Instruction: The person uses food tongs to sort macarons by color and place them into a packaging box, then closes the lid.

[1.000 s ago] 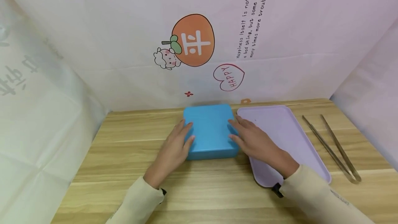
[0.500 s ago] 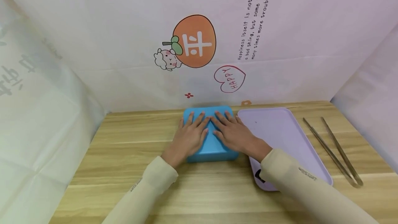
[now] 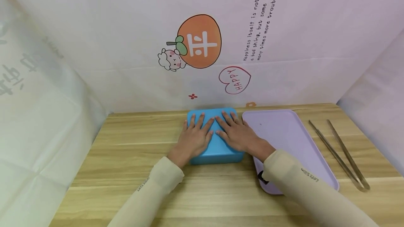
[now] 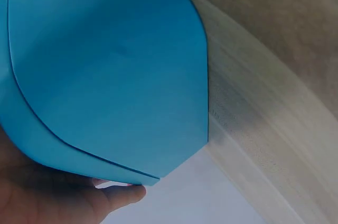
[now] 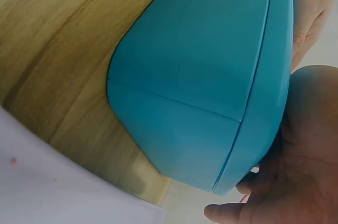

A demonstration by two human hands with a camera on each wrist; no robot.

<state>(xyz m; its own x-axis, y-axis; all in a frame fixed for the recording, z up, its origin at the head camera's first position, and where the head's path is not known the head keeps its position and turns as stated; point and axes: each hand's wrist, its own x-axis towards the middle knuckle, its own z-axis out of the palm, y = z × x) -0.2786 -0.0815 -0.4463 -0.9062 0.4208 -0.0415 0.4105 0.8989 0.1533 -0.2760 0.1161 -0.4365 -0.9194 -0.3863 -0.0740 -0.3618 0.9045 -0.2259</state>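
A blue lidded box (image 3: 217, 158) stands on the wooden table near its back edge. My left hand (image 3: 195, 137) lies flat on the left part of its lid, fingers spread and pointing away from me. On the lid's right part my right hand (image 3: 238, 134) rests the same way, and the two index fingertips nearly meet at the middle. Both wrist views show the seam between lid and body of the box (image 4: 121, 76), with the left hand (image 4: 58, 197) and the right hand (image 5: 296, 166) over the lid. What the box holds is hidden.
Right of the box lies a pale purple tray (image 3: 284, 129), partly under the right forearm. Metal tongs (image 3: 342, 157) with spread arms lie further right. A printed cloth (image 3: 142, 80) hangs behind the table (image 3: 132, 143) and along its sides.
Both hands have moved from the box's left and right sides up onto its lid and now lie flat there. Over the last half second they have barely moved. The box stays in place.
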